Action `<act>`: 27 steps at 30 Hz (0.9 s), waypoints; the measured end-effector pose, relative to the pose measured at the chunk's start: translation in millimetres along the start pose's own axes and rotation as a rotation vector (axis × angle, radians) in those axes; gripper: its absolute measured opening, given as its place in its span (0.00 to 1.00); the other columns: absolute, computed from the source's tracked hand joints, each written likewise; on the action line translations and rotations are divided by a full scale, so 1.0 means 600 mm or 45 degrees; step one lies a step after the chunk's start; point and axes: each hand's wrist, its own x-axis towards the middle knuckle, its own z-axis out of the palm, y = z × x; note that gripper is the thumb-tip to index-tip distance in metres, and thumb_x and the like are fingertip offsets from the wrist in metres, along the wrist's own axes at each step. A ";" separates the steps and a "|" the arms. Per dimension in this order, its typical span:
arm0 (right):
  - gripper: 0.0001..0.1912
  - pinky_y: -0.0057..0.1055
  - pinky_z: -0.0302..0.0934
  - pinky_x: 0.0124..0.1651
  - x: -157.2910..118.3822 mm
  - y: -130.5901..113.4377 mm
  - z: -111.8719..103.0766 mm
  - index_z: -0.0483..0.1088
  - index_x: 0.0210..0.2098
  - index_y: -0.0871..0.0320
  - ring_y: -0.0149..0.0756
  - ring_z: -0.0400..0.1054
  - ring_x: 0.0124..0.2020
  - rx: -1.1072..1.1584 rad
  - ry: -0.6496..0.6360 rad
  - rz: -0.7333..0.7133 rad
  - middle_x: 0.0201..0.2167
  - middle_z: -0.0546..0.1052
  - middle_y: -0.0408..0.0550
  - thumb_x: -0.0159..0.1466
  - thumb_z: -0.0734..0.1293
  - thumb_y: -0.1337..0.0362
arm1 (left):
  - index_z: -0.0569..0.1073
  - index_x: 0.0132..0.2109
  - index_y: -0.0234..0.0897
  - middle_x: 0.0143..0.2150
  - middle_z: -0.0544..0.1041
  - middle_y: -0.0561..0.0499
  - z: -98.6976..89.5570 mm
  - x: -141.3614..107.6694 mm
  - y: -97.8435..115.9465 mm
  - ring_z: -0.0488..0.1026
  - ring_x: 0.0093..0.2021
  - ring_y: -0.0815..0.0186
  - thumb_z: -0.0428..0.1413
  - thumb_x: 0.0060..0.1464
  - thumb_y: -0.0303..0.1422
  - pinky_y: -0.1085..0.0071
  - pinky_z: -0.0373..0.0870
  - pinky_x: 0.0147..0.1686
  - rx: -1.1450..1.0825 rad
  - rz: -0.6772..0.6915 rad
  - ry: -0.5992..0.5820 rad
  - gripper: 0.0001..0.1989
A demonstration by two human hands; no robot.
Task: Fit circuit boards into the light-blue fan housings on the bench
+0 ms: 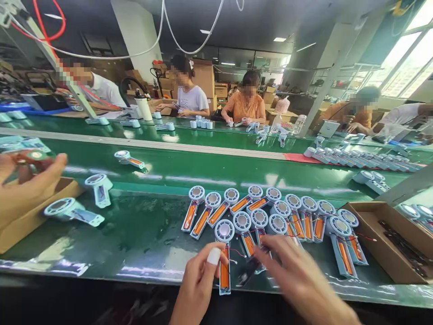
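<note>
My left hand (199,282), with a white cover on one fingertip, is pinched at the side of a handheld fan half (224,231). That fan has a round grilled head, an orange battery in its open handle and loose thin wires, and lies at the table's front edge. My right hand (294,271), smeared by motion, grips a long black part (248,270) just right of the fan's handle. Beyond both hands lie several similar fans (260,218) with orange batteries.
A cardboard box (370,234) with black parts stands at right. Another carton (43,212) is at left, beneath a co-worker's hands (37,185) holding a small green-and-white piece. A green conveyor (189,167) carries fan pieces, with several people seated beyond it.
</note>
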 end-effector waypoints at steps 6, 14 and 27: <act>0.28 0.40 0.72 0.53 0.042 -0.055 0.136 0.57 0.69 0.56 0.46 0.71 0.56 -0.121 -0.187 -0.448 0.60 0.72 0.59 0.70 0.59 0.72 | 0.76 0.53 0.35 0.22 0.75 0.54 -0.043 -0.028 -0.026 0.69 0.23 0.65 0.60 0.52 0.57 0.69 0.68 0.27 -0.308 -0.358 -0.286 0.33; 0.19 0.44 0.72 0.45 0.056 -0.028 0.171 0.72 0.50 0.57 0.49 0.73 0.45 -0.236 -0.277 -0.269 0.47 0.78 0.55 0.64 0.60 0.78 | 0.72 0.42 0.40 0.28 0.76 0.54 -0.049 -0.029 -0.051 0.74 0.32 0.62 0.57 0.55 0.47 0.68 0.70 0.37 -0.078 -0.281 0.067 0.16; 0.10 0.31 0.69 0.42 0.034 -0.001 0.184 0.73 0.45 0.54 0.38 0.75 0.39 0.364 -0.052 0.116 0.38 0.79 0.48 0.69 0.61 0.69 | 0.72 0.43 0.37 0.31 0.75 0.55 0.006 -0.022 -0.033 0.71 0.26 0.69 0.56 0.57 0.42 0.72 0.67 0.28 -0.342 -0.312 -0.019 0.13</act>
